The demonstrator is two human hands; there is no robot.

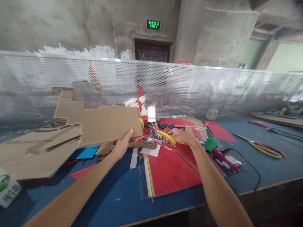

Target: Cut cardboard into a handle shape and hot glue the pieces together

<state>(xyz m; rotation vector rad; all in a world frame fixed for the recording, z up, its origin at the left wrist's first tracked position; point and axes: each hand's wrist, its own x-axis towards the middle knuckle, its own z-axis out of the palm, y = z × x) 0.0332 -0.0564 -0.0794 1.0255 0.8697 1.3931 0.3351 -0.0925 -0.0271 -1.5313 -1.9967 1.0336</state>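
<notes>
Left hand (pixel 123 144): grasped the stepped cardboard (pixel 109 124) near its lower right corner, the thumb lying over the front face.
Right hand (pixel 183 136): gripped the scissors (pixel 166 135) by their yellow handles, the blades pointing left (whether they stood slightly apart was too small to tell).
Stepped cardboard: was held up in front of the person, above the blue bench (pixel 111 189), its notched end stretching left over a flat cardboard sheet (pixel 30 154).
Red paper pack (pixel 175 173): lay on the bench below the right hand, coloured stripes along its left edge and a white slip (pixel 151 147) across its upper left corner.
Loose paper: a blue sheet (pixel 85 153) showed just below the stepped cardboard; a green piece (pixel 211 143) lay right of the right hand.
Bench, right side: a purple device (pixel 227 160) with a black cord lay near a second pair of scissors, the red-and-yellow scissors (pixel 265 148).
Behind: a perforated metal screen (pixel 180 85) ran along the bench, a jar (pixel 211 113) standing near it.
</notes>
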